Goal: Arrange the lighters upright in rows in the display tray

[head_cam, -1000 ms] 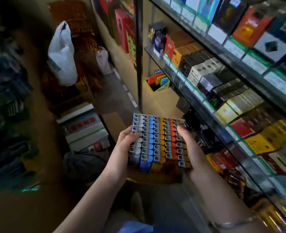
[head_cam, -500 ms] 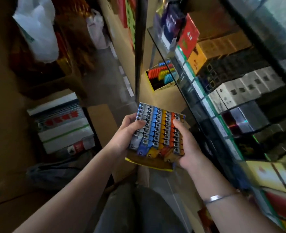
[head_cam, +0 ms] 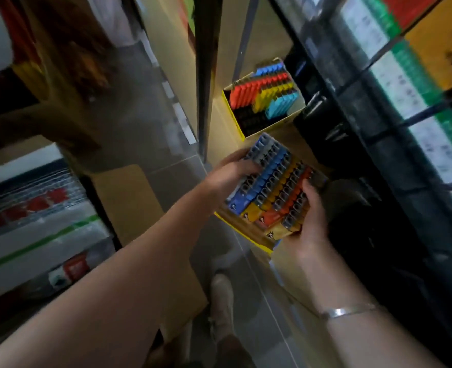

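I hold the tray point(head_cam: 242, 229) of upright lighters point(head_cam: 271, 185) between my hands, left hand point(head_cam: 228, 173) fingers clamped on its far-left edge, right hand point(head_cam: 308, 219) clamped on its near-right side.

Single head-worn view, tilted steeply down and forward, close above the display tray point(head_cam: 242, 229); shelf point(head_cam: 379, 107) runs along its right.
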Action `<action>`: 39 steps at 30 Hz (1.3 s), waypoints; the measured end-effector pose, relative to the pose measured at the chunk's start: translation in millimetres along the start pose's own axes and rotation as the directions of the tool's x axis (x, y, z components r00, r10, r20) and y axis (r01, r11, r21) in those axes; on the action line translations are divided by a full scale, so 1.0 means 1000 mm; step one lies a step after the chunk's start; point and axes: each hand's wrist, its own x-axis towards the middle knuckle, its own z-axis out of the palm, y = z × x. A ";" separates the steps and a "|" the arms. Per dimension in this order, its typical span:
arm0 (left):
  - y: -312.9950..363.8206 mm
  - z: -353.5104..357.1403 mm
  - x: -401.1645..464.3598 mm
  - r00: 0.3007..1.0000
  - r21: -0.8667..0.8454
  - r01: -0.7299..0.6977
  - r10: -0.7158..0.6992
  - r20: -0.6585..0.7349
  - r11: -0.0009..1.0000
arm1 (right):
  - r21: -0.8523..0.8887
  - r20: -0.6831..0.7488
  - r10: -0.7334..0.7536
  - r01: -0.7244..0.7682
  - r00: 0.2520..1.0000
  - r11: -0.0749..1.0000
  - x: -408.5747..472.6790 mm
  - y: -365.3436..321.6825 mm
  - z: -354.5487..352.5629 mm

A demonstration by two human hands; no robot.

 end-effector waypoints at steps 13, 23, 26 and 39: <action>-0.006 0.002 0.046 0.999 0.081 -0.011 0.014 -0.036 0.997 | 0.098 -0.201 -0.101 0.122 0.974 0.988 0.032 0.010 0.010; -0.055 0.006 0.011 0.945 -0.303 0.080 -0.169 -0.281 0.950 | 0.044 -0.395 0.048 -0.033 0.917 0.998 0.017 0.024 0.028; -0.050 0.002 0.016 0.959 -0.335 0.040 -0.129 -0.250 0.941 | 0.079 -0.376 -0.004 0.036 0.927 0.996 0.021 0.017 0.028; -0.025 0.011 0.054 0.978 -0.264 0.010 -0.065 -0.200 0.964 | 0.086 -0.396 -0.016 0.054 0.918 0.995 0.051 -0.018 0.027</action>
